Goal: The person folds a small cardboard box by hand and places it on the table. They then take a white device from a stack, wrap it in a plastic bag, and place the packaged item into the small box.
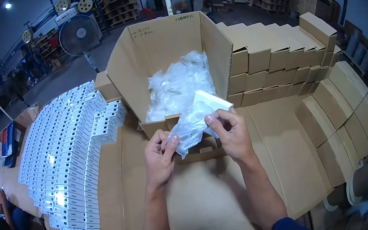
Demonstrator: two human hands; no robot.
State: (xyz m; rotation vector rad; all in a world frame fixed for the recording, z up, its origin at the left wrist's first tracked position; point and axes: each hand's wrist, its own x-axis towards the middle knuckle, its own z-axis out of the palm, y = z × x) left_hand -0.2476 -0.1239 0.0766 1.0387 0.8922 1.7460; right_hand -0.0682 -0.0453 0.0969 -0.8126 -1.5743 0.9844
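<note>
Both hands are raised over the cardboard-covered table, just in front of a large open carton. My left hand (160,157) pinches the loose end of a clear plastic bag (189,126) between thumb and fingers. Partly inside that bag is a flat white item (211,101); its exact kind I cannot make out. My right hand (229,131) grips the white item near its lower right edge, thumb on top, with some of the plastic beside it. Behind them, the large carton (164,40) holds a heap of crumpled clear plastic bags (181,82).
On the left stand tight rows of small white boxes (64,154). Stacked brown cartons (277,60) line the back right, with more brown cartons (344,112) at the right edge. A fan (80,34) stands beyond the table. Another person's hand (2,198) shows at far left.
</note>
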